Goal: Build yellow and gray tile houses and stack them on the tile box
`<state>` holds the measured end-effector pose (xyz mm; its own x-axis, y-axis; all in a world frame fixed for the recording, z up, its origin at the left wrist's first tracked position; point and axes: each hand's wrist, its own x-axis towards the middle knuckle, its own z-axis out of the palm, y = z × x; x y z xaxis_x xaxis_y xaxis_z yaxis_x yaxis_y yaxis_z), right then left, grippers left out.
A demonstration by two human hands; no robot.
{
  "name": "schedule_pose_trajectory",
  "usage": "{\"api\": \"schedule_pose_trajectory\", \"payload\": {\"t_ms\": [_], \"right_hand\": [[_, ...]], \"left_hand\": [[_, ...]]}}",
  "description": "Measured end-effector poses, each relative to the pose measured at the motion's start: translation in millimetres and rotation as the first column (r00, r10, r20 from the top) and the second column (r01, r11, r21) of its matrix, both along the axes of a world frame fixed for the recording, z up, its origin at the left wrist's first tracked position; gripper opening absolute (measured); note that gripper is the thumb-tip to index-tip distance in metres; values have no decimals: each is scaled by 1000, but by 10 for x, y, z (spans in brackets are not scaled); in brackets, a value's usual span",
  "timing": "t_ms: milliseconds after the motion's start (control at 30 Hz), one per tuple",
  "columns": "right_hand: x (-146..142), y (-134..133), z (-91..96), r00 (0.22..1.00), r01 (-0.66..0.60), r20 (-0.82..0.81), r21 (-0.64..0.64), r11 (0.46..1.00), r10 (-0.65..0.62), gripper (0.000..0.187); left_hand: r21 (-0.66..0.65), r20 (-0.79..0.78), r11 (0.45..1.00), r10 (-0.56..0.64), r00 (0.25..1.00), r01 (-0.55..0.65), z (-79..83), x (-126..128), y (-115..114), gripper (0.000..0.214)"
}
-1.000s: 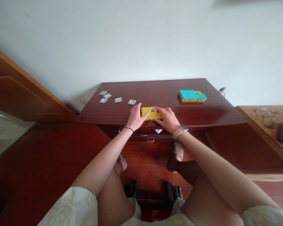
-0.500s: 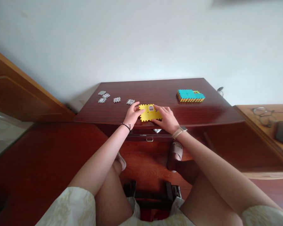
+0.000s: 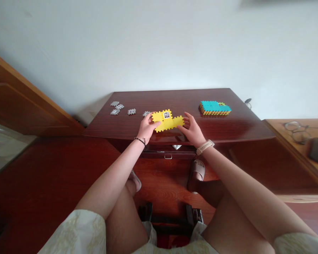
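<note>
A flat yellow panel of interlocking toothed building tiles, with a small white window set in it, is held tilted above the front of the table. My left hand grips its left end, thumb across the face and fingers behind. At the panel's right end is my right hand, its thumb against the lower edge and some fingers at the end edge, the index finger raised. Just behind my left fingers lies a grey window tile, partly hidden.
More grey toothed pieces lie at the left of the dark wooden table, one grey tile apart from them. A stack of turquoise, yellow and orange tiles stands at the right. Eyeglasses rest on a side surface.
The yellow panel has come up off the table, tilted and shifted slightly left. My right hand has slid from its face to its right end, uncovering a narrower right part.
</note>
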<state>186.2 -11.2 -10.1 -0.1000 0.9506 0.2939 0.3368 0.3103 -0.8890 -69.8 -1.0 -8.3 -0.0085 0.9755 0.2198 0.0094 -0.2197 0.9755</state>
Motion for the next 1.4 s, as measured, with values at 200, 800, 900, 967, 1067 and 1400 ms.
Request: {"api": "schedule_pose_trajectory", "payload": {"t_ms": [200,800,900,967,1067,1400], "right_hand": [[-43,-90,131,905,-79,-426,-199,977,-13,77],[-178,-225,239,821,-180,-569,-178,967,49,50],[-191,-224,219,825,-156,-564,-157,975,41,46],[-189,-225,214,832,-146,-554,-151,978,38,46],[-178,-238,228,834,-154,-549,-152,976,46,45],[-267,-338,366,822,-106,-569,-199,974,-27,48]], "left_hand": [[17,41,999,28,999,-29,61,39,-24,66],[-51,380,999,26,925,-7,111,296,-179,68],[-43,365,999,24,931,-9,100,286,-172,67],[-43,349,999,26,937,-12,99,279,-167,65],[-45,333,999,19,943,-5,120,273,-167,65],[-40,336,999,16,942,-2,274,369,-266,68]]}}
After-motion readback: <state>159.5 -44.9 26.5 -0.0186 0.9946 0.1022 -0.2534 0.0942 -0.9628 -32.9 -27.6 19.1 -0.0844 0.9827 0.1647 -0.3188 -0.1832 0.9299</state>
